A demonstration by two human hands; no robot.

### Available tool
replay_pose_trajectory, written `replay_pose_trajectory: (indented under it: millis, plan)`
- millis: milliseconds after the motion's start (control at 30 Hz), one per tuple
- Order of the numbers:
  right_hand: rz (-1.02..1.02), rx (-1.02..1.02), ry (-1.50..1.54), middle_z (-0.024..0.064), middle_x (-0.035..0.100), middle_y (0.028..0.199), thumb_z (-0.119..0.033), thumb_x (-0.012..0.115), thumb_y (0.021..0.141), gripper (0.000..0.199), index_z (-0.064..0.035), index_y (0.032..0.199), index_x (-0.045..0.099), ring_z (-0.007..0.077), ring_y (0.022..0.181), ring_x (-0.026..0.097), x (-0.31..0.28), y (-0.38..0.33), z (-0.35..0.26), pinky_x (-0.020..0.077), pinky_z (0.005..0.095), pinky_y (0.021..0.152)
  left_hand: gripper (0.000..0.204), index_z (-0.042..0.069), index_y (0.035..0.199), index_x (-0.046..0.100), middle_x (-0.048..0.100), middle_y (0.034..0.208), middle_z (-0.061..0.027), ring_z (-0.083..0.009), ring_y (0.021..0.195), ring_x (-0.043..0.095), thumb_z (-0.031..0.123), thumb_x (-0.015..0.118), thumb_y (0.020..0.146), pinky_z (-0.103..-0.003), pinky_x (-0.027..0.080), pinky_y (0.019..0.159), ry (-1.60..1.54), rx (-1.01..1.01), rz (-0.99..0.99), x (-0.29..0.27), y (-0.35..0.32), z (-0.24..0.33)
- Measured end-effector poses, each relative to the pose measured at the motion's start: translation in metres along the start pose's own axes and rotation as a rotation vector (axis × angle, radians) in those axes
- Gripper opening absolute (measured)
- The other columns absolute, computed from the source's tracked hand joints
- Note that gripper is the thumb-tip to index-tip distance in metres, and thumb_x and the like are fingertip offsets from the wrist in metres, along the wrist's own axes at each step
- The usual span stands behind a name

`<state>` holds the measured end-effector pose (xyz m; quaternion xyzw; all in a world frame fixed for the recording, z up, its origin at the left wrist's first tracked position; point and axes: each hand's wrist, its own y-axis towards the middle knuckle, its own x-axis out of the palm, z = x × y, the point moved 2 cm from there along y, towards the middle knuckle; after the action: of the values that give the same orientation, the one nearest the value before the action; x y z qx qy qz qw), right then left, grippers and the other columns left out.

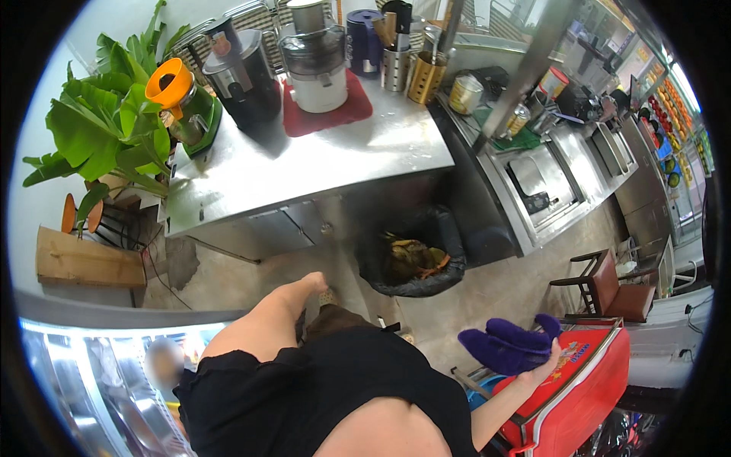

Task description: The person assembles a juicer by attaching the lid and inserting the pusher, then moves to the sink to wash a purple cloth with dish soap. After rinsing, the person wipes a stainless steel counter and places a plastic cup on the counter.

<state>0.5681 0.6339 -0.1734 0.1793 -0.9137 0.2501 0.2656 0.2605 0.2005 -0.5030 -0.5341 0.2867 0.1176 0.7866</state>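
My right hand (547, 359) grips a bunched purple cloth (506, 344) and holds it just above the lid of a red cooler box (586, 388) at the lower right. My left hand (315, 282) hangs low in the middle, over the tiled floor beside a black bin (457, 263) lined with a bag and filled with fruit peels. Nothing shows in that hand, and its fingers are too small to make out.
A steel counter (320, 164) ahead carries two juicers, an orange funnel (169, 82), a red mat and utensil holders. A leafy plant (106, 129) stands at the left, a steel sink counter (548, 183) and a brown chair (609, 286) at the right, and a glass display case (99, 381) at the lower left.
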Motion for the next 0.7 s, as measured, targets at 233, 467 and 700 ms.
replay_pose_trajectory:
  millis: [233, 467, 700]
  plan:
    - [0.047, 0.157, 0.145, 0.0128, 0.063, 0.093, -0.028, 0.055, 0.078, 0.037, -0.0046, 0.108, 0.055, 0.0295, 0.085, 0.061, -0.139, 0.008, -0.05, 0.0482, 0.0436, 0.081, 0.025, 0.005, 0.08, 0.066, 0.064, 0.082, -0.0161, -0.0317, 0.076, 0.062, 0.025, 0.057, 0.067, -0.041, 0.048, 0.068, 0.108, 0.41, -0.089, 0.045, 0.029, 0.282]
    - [0.227, 0.132, 0.2, 0.0106, 0.064, 0.078, -0.017, 0.058, 0.077, 0.023, -0.0036, 0.096, 0.06, 0.0241, 0.072, 0.062, -0.182, 0.054, -0.107, 0.0508, 0.0353, 0.07, 0.035, 0.006, 0.101, 0.06, 0.063, 0.091, -0.0146, -0.0294, 0.085, 0.06, 0.03, 0.057, 0.076, -0.037, 0.048, 0.075, 0.135, 0.861, -0.155, 0.064, 0.048, 0.47]
    - [0.168, -0.009, 0.283, 0.0145, 0.064, 0.087, -0.019, 0.053, 0.081, 0.029, 0.0007, 0.102, 0.057, 0.0289, 0.081, 0.062, -0.196, 0.189, -0.16, 0.0496, 0.0413, 0.078, 0.033, 0.004, 0.099, 0.062, 0.065, 0.093, -0.0123, -0.0232, 0.086, 0.062, 0.028, 0.062, 0.075, -0.032, 0.049, 0.077, 0.141, 0.747, -0.464, 0.048, 0.13, 0.567]
